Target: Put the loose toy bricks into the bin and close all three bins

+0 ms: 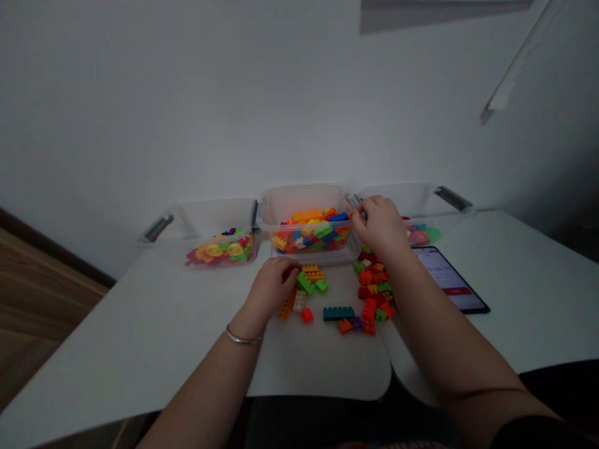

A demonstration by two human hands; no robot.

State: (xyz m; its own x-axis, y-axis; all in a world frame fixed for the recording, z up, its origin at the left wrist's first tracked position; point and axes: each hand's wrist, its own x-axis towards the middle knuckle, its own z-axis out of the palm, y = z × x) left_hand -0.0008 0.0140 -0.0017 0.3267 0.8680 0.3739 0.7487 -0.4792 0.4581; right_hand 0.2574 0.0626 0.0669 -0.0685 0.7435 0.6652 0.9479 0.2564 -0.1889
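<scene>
Part-filled middle bin [302,196] is sitting near worktop's [145,330] far edge, loose bricks [339,313] are still lying nearer front edge, left hand [270,288] and right hand [382,229] are holding fingers [287,266] bent, can't tell if pinching.

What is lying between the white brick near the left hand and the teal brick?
In the head view, a small orange-red brick lies between the white brick and the teal brick, closer to the white one.
</scene>
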